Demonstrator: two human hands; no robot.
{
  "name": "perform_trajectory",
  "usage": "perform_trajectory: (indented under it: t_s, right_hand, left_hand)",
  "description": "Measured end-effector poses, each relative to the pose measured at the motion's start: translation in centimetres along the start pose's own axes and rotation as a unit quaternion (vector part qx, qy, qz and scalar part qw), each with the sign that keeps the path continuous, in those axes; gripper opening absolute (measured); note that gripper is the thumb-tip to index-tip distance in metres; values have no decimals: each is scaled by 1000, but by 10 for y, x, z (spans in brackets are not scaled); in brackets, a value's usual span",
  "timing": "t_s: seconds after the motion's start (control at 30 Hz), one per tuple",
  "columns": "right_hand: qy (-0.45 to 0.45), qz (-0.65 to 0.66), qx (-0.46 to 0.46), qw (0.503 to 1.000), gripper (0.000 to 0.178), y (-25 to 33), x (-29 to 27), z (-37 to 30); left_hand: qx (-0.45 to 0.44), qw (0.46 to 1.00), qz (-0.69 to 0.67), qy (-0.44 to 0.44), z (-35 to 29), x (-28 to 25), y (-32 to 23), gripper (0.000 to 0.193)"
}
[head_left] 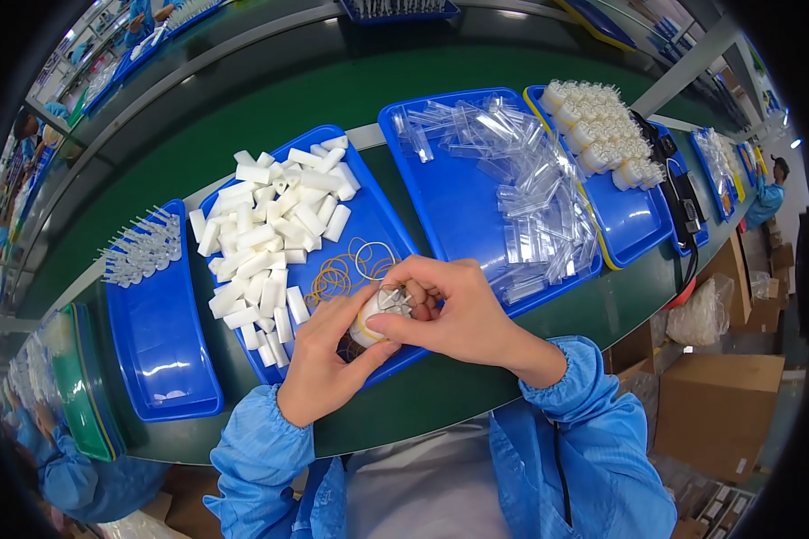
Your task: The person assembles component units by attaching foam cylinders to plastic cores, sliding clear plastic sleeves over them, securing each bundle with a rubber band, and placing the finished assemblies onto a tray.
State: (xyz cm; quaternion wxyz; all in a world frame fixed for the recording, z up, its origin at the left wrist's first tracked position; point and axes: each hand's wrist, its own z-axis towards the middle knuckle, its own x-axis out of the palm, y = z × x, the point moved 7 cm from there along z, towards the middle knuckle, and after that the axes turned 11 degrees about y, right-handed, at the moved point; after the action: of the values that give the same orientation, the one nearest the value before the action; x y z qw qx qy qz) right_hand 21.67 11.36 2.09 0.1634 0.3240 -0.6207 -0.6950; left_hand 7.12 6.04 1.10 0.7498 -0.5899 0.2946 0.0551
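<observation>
Between my two hands is a small round bundle [366,329] of white pieces with clear, shiny ends and a yellowish rubber band round it. My left hand [324,357] wraps its near left side, fingers curled over it. My right hand [466,322] grips from the right, its thumb pressed across the bundle and its fingers bent behind. Part of the bundle is hidden by my fingers. Just beyond my hands, loose rubber bands [331,282] lie in a blue tray [382,216]. A heap of white hollow cylinders [265,225] fills much of that tray.
On the left, a blue tray [166,355] carries clear pieces with thin stems [144,250]. Clear plastic tubes [548,202] fill a blue tray [463,211] to the right; beyond stand banded white bundles [602,135]. Cardboard boxes [717,413] sit at right. Co-workers are at both sides.
</observation>
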Motion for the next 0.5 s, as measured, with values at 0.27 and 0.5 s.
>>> perform_trajectory:
  t_s: [0.27, 0.5]
  right_hand:
    - [23, -64, -86, 994, 36, 6, 11, 1]
    - [-40, -137, -137, 980, 36, 29, -21, -22]
  left_hand:
    - [-32, 999, -20, 4, -5, 7, 7, 69]
    - [23, 996, -83, -20, 0, 3, -1, 83]
